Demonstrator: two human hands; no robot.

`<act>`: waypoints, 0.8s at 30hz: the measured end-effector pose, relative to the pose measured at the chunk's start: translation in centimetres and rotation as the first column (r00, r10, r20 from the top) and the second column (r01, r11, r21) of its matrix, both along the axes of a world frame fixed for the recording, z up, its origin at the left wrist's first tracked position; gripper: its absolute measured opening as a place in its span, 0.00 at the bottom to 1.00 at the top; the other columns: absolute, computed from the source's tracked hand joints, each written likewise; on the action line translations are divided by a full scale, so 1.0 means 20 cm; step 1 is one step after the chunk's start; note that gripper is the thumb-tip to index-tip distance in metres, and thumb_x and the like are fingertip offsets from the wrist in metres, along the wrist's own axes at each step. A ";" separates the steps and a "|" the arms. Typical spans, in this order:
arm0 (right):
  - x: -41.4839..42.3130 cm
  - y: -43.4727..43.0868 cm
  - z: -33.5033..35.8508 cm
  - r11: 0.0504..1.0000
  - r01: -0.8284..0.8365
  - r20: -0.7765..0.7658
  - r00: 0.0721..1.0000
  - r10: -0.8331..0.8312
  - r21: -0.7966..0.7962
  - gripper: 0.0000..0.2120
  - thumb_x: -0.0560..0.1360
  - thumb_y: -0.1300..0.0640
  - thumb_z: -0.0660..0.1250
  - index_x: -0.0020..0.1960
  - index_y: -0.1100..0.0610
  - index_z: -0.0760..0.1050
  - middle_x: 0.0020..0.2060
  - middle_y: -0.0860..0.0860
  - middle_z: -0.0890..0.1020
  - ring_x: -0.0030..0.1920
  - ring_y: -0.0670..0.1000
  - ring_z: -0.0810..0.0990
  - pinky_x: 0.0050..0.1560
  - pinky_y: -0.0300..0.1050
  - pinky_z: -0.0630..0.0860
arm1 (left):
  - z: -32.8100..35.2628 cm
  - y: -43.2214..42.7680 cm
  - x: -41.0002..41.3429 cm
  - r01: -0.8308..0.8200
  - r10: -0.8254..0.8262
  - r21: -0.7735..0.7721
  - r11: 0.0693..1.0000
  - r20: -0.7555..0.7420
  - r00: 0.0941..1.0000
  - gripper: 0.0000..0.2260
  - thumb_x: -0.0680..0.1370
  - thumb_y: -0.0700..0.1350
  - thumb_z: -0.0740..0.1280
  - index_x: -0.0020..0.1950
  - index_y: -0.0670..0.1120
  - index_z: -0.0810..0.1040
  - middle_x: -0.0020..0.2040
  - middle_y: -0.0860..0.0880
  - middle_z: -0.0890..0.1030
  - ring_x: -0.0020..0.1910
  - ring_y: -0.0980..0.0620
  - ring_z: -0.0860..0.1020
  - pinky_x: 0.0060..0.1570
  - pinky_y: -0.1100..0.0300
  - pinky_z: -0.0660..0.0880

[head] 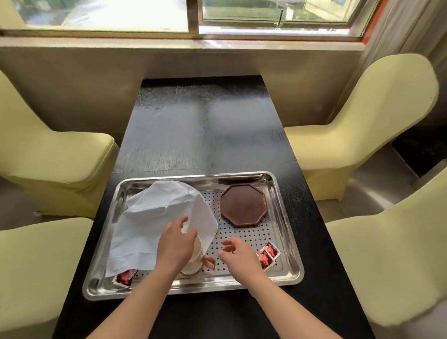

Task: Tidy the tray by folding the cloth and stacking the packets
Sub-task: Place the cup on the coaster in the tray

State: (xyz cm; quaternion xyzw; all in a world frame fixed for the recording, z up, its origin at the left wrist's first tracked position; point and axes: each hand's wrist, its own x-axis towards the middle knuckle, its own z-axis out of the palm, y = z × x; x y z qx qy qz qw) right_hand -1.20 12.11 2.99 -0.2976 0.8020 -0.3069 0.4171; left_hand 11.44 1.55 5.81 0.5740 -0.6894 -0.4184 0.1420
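Single head-worn wide-angle view, aimed forward and steeply down along the dark table (198,130). The steel tray (291,228) sits near, just below frame centre; the window (191,8) lies far at 12 o'clock. Both forearms enter from 6 o'clock.

left hand (176,241) curled, right hand (237,255) open

1. Packet (124,278): partly covered by cloth (158,217); print unreadable.
2. Cup (193,260): rim largely hidden beneath left hand (176,245).
3. Packets (268,256): partly hidden behind right hand (237,255).
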 end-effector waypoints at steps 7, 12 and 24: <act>0.15 -0.02 -0.07 0.989 -0.094 -0.103 0.989 0.105 0.114 0.23 0.78 0.48 0.68 0.70 0.54 0.72 0.63 0.50 0.79 0.63 0.52 0.78 0.61 0.47 0.73 | -0.15 0.09 0.26 -0.040 0.035 0.075 0.996 0.076 0.997 0.20 0.79 0.47 0.63 0.72 0.47 0.70 0.69 0.43 0.73 0.66 0.45 0.72 0.62 0.50 0.69; 0.22 -0.09 -0.13 0.982 -0.103 -0.189 0.973 0.133 0.161 0.05 0.77 0.53 0.67 0.52 0.53 0.78 0.55 0.52 0.84 0.55 0.53 0.81 0.56 0.47 0.76 | -0.26 0.13 0.35 -0.009 -0.015 0.133 0.991 0.177 0.984 0.22 0.79 0.48 0.63 0.74 0.47 0.68 0.70 0.42 0.72 0.66 0.44 0.73 0.62 0.50 0.70; 0.10 0.01 -0.14 0.998 0.006 -0.161 0.987 0.004 0.057 0.10 0.79 0.49 0.65 0.40 0.50 0.75 0.39 0.48 0.82 0.41 0.49 0.80 0.42 0.45 0.75 | -0.37 0.12 0.28 0.087 -0.120 0.168 0.982 0.197 0.973 0.23 0.79 0.46 0.62 0.75 0.48 0.67 0.69 0.43 0.72 0.65 0.45 0.73 0.61 0.52 0.71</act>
